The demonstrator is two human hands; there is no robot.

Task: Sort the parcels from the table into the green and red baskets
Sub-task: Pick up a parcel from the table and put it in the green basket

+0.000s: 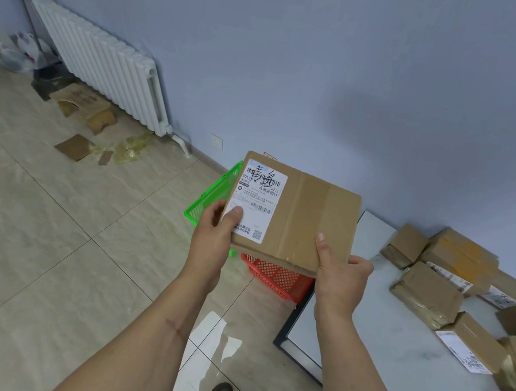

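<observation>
Both hands up front: the left hand (213,238) pinches the near left corner of a flat brown cardboard parcel (293,212), thumb on its white shipping label (257,200), while the right hand (338,268) clamps the near right edge, thumb on top. Below the parcel sit the red plastic basket (276,277) and, beyond it, the green plastic basket (209,202) on the tiled floor (52,236). Right, more brown taped parcels (464,292) crowd the white tabletop (394,339) toward its far edge.
</observation>
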